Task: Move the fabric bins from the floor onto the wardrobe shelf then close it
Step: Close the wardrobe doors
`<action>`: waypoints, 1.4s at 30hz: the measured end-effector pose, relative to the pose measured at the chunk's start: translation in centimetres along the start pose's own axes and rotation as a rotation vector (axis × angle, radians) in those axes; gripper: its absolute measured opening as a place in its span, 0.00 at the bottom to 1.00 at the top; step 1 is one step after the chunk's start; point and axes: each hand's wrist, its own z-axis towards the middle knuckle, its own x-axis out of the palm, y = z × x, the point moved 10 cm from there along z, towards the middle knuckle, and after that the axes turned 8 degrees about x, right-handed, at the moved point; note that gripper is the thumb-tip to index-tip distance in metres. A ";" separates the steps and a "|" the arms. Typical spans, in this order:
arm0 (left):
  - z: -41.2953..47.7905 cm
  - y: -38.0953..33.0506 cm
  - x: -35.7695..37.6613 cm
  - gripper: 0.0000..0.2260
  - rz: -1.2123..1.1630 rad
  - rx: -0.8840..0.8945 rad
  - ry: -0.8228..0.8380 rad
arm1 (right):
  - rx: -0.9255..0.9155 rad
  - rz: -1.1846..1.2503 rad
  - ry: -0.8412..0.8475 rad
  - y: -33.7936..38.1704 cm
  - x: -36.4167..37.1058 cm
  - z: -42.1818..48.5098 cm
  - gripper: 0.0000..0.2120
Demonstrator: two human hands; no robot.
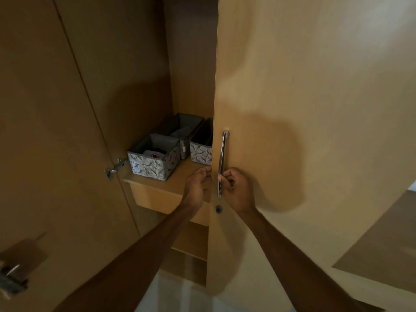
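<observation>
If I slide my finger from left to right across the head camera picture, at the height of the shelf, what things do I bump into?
Hinge → front bin → left hand → door handle → right hand → door. The two bins further back overlap the others, so I leave them out.

you face tan wood panelling (67,109) under dim warm light, with soft shadows across it. pale floor (180,296) shows at the bottom, and a brown slanted surface (382,251) sits low on your right.
</observation>
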 end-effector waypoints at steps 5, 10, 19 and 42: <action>0.6 -0.6 0.0 0.15 0.027 0.053 0.014 | 0.003 0.037 -0.004 0.1 0.1 -0.1 0.02; -1.7 0.6 -3.3 0.13 0.027 0.077 -0.082 | 0.048 0.063 -0.077 -1.1 -0.7 -3.4 0.11; -9.6 3.2 -15.2 0.12 0.035 0.016 -0.367 | 0.202 0.043 0.196 -2.2 7.6 -7.5 0.07; -24.8 -14.5 -46.6 0.17 0.407 0.248 -0.914 | -0.100 0.248 0.694 24.5 33.7 -21.2 0.07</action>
